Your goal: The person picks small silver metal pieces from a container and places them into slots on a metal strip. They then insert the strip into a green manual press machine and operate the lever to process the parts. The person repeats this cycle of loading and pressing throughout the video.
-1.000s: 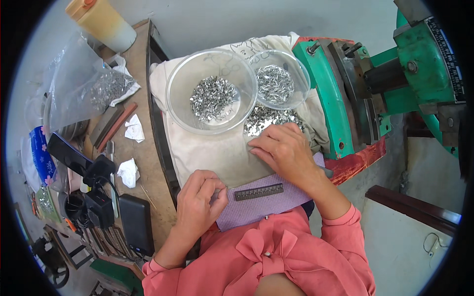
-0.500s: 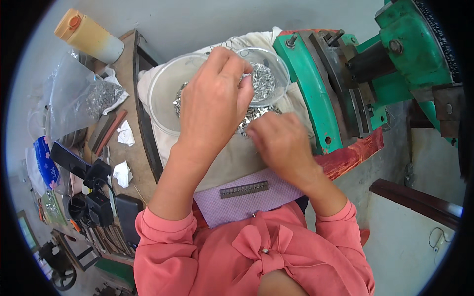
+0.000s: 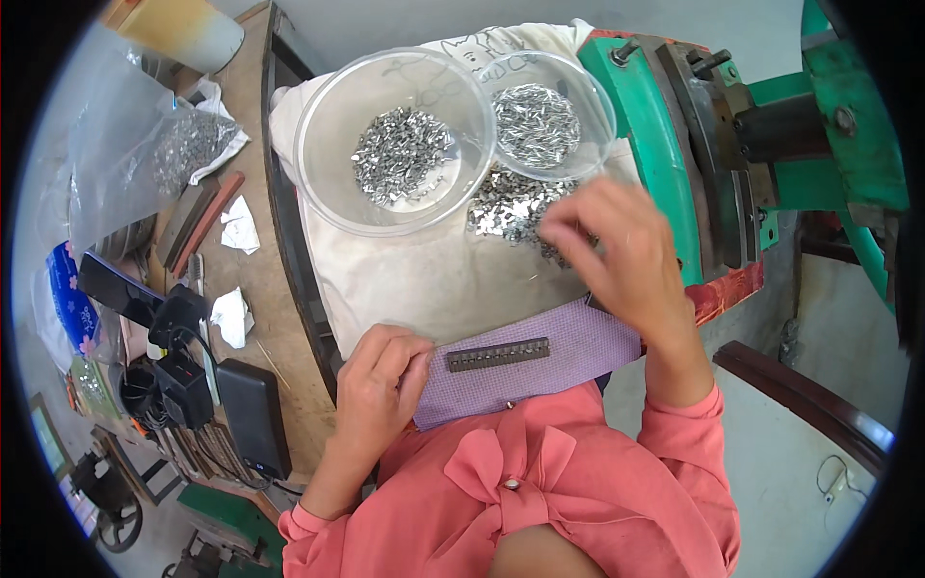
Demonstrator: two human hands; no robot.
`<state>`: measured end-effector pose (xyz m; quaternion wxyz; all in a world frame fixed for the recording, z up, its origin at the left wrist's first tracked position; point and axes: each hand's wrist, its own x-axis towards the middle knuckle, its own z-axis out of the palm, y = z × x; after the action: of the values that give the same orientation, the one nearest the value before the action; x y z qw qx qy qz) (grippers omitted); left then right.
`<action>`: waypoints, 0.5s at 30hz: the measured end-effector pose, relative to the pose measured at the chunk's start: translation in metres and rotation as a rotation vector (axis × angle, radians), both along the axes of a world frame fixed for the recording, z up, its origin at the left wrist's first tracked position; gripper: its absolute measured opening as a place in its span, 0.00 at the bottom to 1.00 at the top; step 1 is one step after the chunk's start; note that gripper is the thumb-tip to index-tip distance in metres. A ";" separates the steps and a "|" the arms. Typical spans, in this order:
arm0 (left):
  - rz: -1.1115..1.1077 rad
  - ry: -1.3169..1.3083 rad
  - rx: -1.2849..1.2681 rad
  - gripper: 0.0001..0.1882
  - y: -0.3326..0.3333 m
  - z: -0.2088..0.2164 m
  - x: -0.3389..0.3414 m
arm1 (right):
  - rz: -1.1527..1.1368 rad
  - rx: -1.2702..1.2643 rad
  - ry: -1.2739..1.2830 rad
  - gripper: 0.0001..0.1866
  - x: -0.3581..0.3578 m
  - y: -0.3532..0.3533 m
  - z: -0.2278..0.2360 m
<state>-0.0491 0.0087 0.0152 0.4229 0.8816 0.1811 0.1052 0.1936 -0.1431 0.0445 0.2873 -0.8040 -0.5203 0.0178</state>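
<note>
My left hand (image 3: pixel 379 385) is closed beside the left edge of a purple woven mat (image 3: pixel 597 337), thumb and fingers pressed together; anything between them is too small to make out. A dark slotted metal bar (image 3: pixel 498 354) lies on the mat to its right. Over the right end of a loose heap of small shiny metal pieces (image 3: pixel 511 207) is my right hand (image 3: pixel 621 255), fingers curled toward the thumb, their grip unclear. Behind the heap, a large clear round tub (image 3: pixel 318 183) holds grey metal bits, and a smaller clear tub (image 3: pixel 605 106) holds slim silvery pieces.
A green machine press (image 3: pixel 665 193) stands at the right. On the wooden bench (image 3: pixel 279 352) at left lie a plastic bag of metal bits (image 3: pixel 193 144), crumpled white paper (image 3: pixel 231 318), a reddish bar (image 3: pixel 207 223) and a black box-shaped object (image 3: pixel 252 416). Beige cloth (image 3: pixel 385 279) lies under the tubs.
My left hand has come down from over the tubs to the mat's left edge, uncovering the large tub. My right hand has shifted slightly right in the picture; the whole view has shifted too.
</note>
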 end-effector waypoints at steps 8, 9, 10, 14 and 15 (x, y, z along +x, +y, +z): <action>-0.070 -0.012 0.140 0.10 0.003 -0.011 -0.008 | 0.004 -0.176 0.018 0.10 -0.035 -0.021 -0.015; -0.079 -0.016 0.160 0.09 0.002 -0.011 -0.007 | 0.008 -0.186 0.020 0.10 -0.035 -0.021 -0.014; -0.091 -0.019 0.180 0.09 0.002 -0.011 -0.006 | 0.010 -0.195 0.021 0.10 -0.035 -0.020 -0.013; -0.112 0.002 0.220 0.10 0.000 -0.009 0.000 | 0.030 -0.189 0.067 0.10 -0.032 -0.016 -0.013; -0.125 0.020 0.232 0.10 0.000 -0.007 0.002 | 0.032 -0.197 0.083 0.10 -0.031 -0.015 -0.013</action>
<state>-0.0469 0.0090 0.0078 0.3219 0.9352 0.1169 0.0901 0.1624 -0.1579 0.0313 0.2277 -0.8185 -0.5165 0.1066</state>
